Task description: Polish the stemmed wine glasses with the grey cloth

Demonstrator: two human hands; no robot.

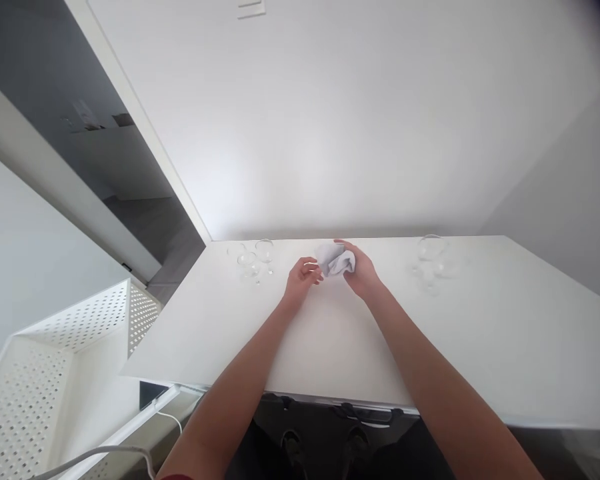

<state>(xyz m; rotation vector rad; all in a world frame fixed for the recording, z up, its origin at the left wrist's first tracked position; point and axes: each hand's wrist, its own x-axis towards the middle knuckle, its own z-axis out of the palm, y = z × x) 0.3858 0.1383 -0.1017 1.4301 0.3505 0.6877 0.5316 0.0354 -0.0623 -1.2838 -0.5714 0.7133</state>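
Note:
A crumpled pale grey-white cloth (336, 260) is gripped above the white tabletop by my right hand (363, 272), whose fingers curve around its right side. Close against the left edge of the cloth is my left hand (303, 277), with its fingers bent inward toward the thumb. Whatever sits between those left fingers, or inside the folds of the cloth, cannot be made out. Several clear glasses (264, 251) stand in a group at the left rear of the table. Another group of clear glasses (433, 248) is at the right rear.
The white tabletop (220, 327) runs up to a pale wall (330, 120). At lower left stands a white perforated bin (97, 380), with a cable (105, 451) in front of it. A doorway opens at upper left. My feet show below the table's front edge.

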